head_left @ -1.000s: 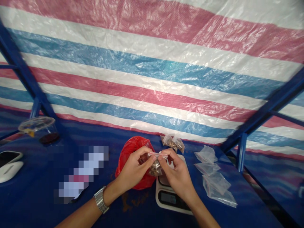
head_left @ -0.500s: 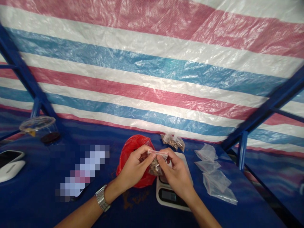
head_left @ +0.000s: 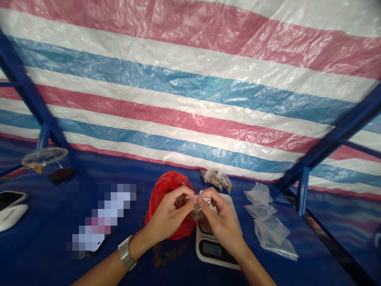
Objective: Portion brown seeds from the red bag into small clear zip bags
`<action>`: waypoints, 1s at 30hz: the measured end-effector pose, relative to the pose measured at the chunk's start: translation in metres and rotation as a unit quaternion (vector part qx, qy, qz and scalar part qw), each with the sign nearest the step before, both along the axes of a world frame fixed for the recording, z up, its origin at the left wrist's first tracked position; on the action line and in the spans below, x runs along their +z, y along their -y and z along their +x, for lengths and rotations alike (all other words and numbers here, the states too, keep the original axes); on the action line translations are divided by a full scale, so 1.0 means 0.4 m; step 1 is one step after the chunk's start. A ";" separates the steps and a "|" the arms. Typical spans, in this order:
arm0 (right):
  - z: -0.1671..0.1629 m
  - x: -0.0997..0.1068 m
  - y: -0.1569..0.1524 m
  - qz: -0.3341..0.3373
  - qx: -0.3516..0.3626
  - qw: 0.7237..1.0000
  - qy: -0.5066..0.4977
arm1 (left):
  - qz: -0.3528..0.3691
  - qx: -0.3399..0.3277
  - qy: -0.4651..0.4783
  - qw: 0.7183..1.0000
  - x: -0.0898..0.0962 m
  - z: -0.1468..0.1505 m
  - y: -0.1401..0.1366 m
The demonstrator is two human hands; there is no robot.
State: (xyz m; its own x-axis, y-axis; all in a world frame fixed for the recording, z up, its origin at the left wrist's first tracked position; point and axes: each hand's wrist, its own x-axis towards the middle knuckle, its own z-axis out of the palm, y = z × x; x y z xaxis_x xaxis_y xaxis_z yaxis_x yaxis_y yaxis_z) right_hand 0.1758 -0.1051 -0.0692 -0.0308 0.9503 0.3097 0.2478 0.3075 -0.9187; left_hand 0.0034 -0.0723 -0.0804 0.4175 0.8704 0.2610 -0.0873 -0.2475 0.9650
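Observation:
Between my two hands is a small clear zip bag (head_left: 196,213) with brown bits in its lower part. My left hand (head_left: 171,210) pinches the bag's top edge with thumb and fingers. On the other side my right hand (head_left: 218,216) pinches the same edge, the two thumbs almost touching. Under the bag and my right hand stands a white digital scale (head_left: 205,260), its display partly readable. A red plastic bag (head_left: 159,188), open at the top, sits behind my left hand; its contents are mostly hidden.
Several filled zip bags (head_left: 216,179) lie at the back. Flat clear zip bags (head_left: 270,222) overlap at the right. Leftward are a blurred-out object (head_left: 102,222), a plastic tub (head_left: 47,163), a phone (head_left: 10,198) and a white case (head_left: 13,217). Brown crumbs (head_left: 162,258) dot the blue table.
My thumbs have come closer together along the zip bag's top edge, and the bag now hangs a little lower. The surroundings have shifted only slightly with the camera.

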 end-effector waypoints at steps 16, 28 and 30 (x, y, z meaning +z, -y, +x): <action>0.194 -0.001 -0.061 -0.062 -0.081 0.983 0.153 | -0.004 0.108 -0.011 0.994 0.010 -0.002 -0.019; 0.247 -0.014 -0.095 0.068 -0.288 0.934 0.198 | 0.058 0.131 -0.037 0.989 0.025 -0.009 -0.015; 0.245 -0.014 -0.092 0.062 -0.289 0.934 0.201 | 0.067 0.132 -0.038 0.988 0.028 -0.011 -0.017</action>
